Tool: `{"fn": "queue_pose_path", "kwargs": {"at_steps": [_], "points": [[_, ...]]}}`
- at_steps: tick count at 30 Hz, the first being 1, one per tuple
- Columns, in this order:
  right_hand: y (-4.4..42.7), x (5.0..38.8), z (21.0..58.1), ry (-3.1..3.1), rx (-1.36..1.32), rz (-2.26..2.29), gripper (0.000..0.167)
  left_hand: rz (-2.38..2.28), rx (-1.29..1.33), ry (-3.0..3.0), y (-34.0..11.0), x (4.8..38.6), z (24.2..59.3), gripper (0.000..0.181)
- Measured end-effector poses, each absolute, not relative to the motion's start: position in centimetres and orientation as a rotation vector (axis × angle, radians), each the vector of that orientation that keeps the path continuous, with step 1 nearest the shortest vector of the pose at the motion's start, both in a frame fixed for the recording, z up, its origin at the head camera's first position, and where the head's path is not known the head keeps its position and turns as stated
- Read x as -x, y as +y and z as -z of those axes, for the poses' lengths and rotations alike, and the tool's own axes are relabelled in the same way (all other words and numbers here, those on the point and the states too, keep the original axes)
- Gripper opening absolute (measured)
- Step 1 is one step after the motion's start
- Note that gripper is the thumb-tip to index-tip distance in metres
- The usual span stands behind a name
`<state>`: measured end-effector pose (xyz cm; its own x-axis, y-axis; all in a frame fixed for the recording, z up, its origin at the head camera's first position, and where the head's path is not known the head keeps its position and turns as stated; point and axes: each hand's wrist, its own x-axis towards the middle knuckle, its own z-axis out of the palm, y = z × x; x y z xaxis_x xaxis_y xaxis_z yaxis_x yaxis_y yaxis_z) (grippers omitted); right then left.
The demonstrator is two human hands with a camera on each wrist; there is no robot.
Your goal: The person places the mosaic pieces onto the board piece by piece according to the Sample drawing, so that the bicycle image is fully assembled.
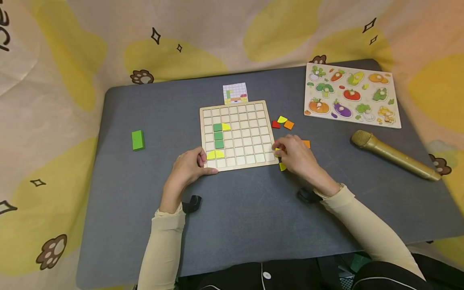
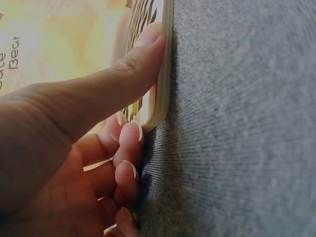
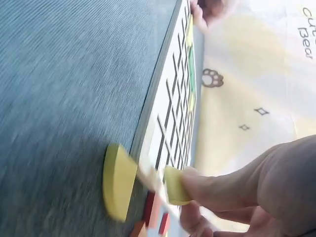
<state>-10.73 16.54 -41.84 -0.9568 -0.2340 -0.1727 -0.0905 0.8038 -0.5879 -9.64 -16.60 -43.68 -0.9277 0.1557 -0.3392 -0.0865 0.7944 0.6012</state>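
Note:
A wooden grid board (image 1: 241, 153) lies on the grey table. It carries a column of green square tiles (image 1: 218, 135), a yellow rounded tile (image 1: 226, 127) beside the top one, and two yellow tiles (image 1: 219, 154) near the lower left. My left hand (image 1: 186, 165) holds the board's near left corner between thumb and fingers. Just past the right edge, my right hand (image 1: 299, 155) pinches a yellow tile (image 3: 175, 186) between thumb and fingers. Another yellow tile (image 3: 119, 185) lies close by. Red (image 1: 276, 124) and orange (image 1: 288, 125) tiles lie around, some partly hidden by this hand.
A small printed pattern card (image 1: 235, 93) touches the board's far edge. To the left sits a green block (image 1: 137, 140). A vegetable puzzle board (image 1: 366, 86) and a gold microphone (image 1: 398, 157) lie on the right. Patterned cloth (image 1: 203, 28) hangs behind the table.

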Motion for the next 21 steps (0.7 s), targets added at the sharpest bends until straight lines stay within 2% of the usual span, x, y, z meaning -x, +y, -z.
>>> {"fn": "queue_pose_path", "kwargs": {"at_steps": [7, 15, 21], "points": [[13.4, 11.3, 42.4, 2.741, 0.382, 1.154, 0.009, -0.905, -0.048, 2.608, -16.6, 9.6, 43.8, 0.050], [8.9, 12.0, 43.0, 2.636, 0.589, 1.160, 0.020, -0.900, -0.053, 2.611, -16.6, 9.7, 43.8, 0.050], [5.6, 12.2, 42.9, 2.550, 0.542, 1.246, 0.006, -0.896, -0.055, 2.615, -16.6, 9.7, 43.7, 0.050]]}}
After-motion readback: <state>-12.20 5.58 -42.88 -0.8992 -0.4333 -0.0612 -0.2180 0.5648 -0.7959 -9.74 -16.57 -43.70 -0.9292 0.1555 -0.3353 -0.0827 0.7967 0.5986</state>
